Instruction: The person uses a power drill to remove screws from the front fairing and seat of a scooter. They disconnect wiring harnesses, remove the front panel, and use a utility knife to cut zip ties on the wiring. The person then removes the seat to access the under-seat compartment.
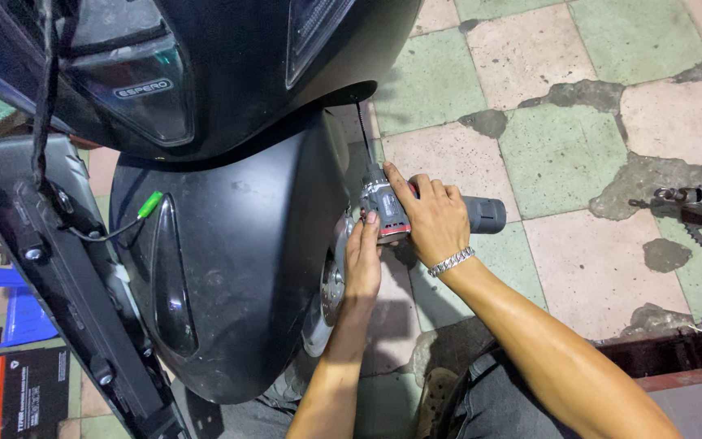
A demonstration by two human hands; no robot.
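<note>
The right hand is wrapped around a cordless driver; the left hand steadies its head beside the front mudguard; the long bit runs up under the scooter's nose panel; best kept straight on the fastener, pressing firmly before spinning, I'd judge.

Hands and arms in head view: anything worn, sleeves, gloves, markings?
Both bare, no gloves, no sleeves in view. The right hand has a silver chain-link bracelet at the wrist. The left hand wears nothing visible. No marks to be seen.
</note>
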